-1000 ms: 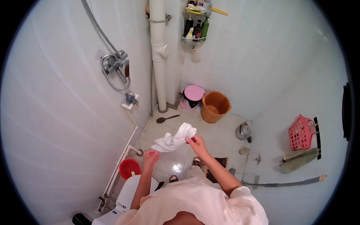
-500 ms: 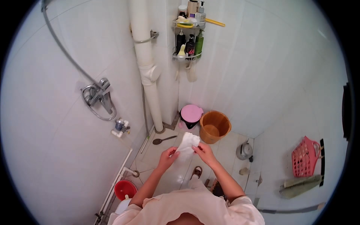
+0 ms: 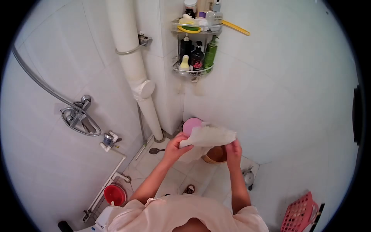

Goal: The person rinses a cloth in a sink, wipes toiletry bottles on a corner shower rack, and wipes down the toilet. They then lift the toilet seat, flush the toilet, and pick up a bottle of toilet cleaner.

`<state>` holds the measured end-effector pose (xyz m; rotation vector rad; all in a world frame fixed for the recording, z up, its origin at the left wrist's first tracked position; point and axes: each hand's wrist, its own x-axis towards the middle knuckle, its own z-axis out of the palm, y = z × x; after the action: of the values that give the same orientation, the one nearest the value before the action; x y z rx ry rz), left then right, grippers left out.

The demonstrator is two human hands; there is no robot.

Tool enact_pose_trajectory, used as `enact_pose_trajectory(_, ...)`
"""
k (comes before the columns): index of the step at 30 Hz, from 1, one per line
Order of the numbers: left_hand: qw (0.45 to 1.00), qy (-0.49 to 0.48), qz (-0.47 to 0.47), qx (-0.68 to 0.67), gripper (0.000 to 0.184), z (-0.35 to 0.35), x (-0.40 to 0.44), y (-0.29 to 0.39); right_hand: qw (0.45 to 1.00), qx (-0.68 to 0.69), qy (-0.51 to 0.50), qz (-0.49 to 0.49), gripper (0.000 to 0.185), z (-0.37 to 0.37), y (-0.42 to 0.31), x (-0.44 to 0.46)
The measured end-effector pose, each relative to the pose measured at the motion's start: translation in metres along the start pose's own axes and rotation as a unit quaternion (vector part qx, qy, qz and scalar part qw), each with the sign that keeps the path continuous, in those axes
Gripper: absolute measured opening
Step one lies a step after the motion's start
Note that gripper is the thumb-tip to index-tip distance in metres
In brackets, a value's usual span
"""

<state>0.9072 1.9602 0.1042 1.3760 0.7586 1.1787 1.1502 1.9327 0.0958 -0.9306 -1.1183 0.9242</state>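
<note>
A thin white cloth (image 3: 211, 136) is stretched between my two hands, with part of it hanging down below. My left hand (image 3: 176, 150) is closed on its left edge, thumb on the near side. The far right corner is pinched in the fingers of my right hand (image 3: 234, 151), which look slightly blurred. Underneath and behind the cloth stand a brown wooden bucket (image 3: 217, 156) and a pink-lidded bin (image 3: 190, 126), both partly covered by it. The exact kind of cloth cannot be made out.
A ladle-like spoon (image 3: 155, 150) lies on the tiled floor, near a white pipe (image 3: 148, 116). A metal kettle (image 3: 249, 178) stands right, a red bucket (image 3: 114, 195) left. The corner shelf (image 3: 198, 28) holds bottles. A pink basket (image 3: 296, 214) hangs at lower right.
The white cloth was bunched narrowly between both hands; now it is spread wider and held higher. My right hand has moved right and up. The head view has shifted.
</note>
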Motion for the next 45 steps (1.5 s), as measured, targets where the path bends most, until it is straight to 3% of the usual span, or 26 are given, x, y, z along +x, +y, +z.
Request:
enact_pose_trajectory(1,0.993,0.013,0.117,0.032,0.024,0.003,0.017,0.009,0.990,0.132,0.003,0.047,0.034,0.010,0.016,0.014)
enact_pose_trajectory(2,0.989,0.018,0.130,0.066,0.019,0.006,0.030,0.010,0.962,0.258,0.008,0.094,0.037,0.018,0.043,0.030)
enact_pose_trajectory(5,0.994,-0.046,0.013,0.100,0.018,0.024,0.056,-0.008,0.894,0.383,-0.022,0.232,0.037,0.054,0.087,0.045)
enact_pose_trajectory(8,0.944,-0.154,0.146,0.254,0.022,0.028,0.077,-0.046,0.911,0.322,-0.047,0.253,0.037,0.070,0.094,0.085)
enact_pose_trajectory(11,0.977,-0.174,0.071,0.106,0.022,-0.005,0.122,-0.046,0.960,0.197,-0.059,0.189,0.038,0.070,0.088,0.148)
enact_pose_trajectory(14,0.991,-0.009,0.043,0.125,0.028,-0.065,0.211,-0.033,0.992,0.053,-0.048,0.100,0.038,0.071,0.067,0.214)
enact_pose_trajectory(16,0.969,0.070,0.093,0.218,0.037,-0.087,0.271,0.000,0.998,-0.015,-0.032,0.061,0.038,0.075,0.059,0.243)
enact_pose_trajectory(18,0.935,0.128,0.206,0.258,0.049,-0.099,0.329,0.005,0.997,-0.060,-0.017,0.036,0.038,0.080,0.058,0.263)
enact_pose_trajectory(21,0.908,0.134,0.271,0.290,0.062,-0.100,0.396,-0.002,0.995,-0.098,0.005,0.014,0.039,0.084,0.058,0.278)
enact_pose_trajectory(24,0.896,0.146,0.266,0.325,0.067,-0.090,0.437,-0.010,0.992,-0.127,0.012,-0.006,0.039,0.088,0.060,0.293)
enact_pose_trajectory(27,0.926,0.108,0.166,0.321,0.066,-0.082,0.459,-0.003,0.987,-0.158,0.009,-0.033,0.039,0.092,0.063,0.312)
enact_pose_trajectory(28,0.903,0.135,0.215,0.348,0.055,-0.080,0.466,-0.007,0.985,-0.168,0.005,-0.045,0.039,0.094,0.064,0.320)
enact_pose_trajectory(31,0.911,0.130,0.186,0.344,0.043,-0.083,0.473,-0.009,0.977,-0.196,-0.016,-0.079,0.040,0.104,0.069,0.346)
enact_pose_trajectory(32,0.899,0.151,0.226,0.342,0.033,-0.081,0.471,-0.007,0.975,-0.203,-0.022,-0.088,0.040,0.107,0.072,0.354)
enact_pose_trajectory(38,0.926,0.067,0.197,0.316,0.025,-0.039,0.438,0.038,0.964,-0.227,-0.069,-0.116,0.041,0.110,0.083,0.395)
enact_pose_trajectory(41,0.885,0.093,0.276,0.363,0.021,-0.012,0.433,0.064,0.966,-0.216,-0.095,-0.110,0.041,0.093,0.079,0.398)
enact_pose_trajectory(45,0.933,0.097,0.185,0.294,0.019,-0.007,0.449,0.057,0.964,-0.209,-0.120,-0.113,0.041,0.078,0.077,0.399)
